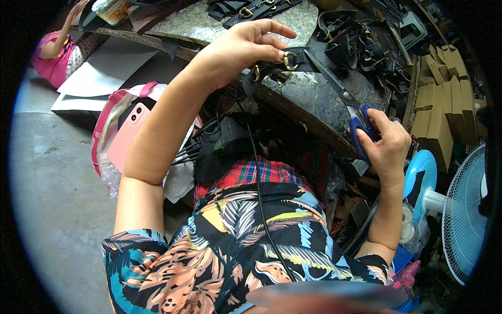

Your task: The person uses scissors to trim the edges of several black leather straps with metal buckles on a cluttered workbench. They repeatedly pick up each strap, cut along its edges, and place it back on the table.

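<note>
My left hand (248, 44) pinches a black strap (272, 67) at the work table's near edge, thumb and forefinger beside a brass-coloured ring (290, 60) on it. In my right hand (387, 138) is a pair of scissors (337, 86), my fingers through its blue handles. The long dark blades point up and left, their tips close to the strap's end beside the ring. Whether the tips touch the strap I cannot tell. Part of the strap is hidden under my left fingers.
More black straps with brass fittings (256, 10) lie on the stone-topped table (193, 23); others pile up at its right (366, 49). Cardboard boxes (436, 125) and a fan (463, 214) stand right. A pink phone (128, 137) rests in a bag left. Another person (55, 57) is far left.
</note>
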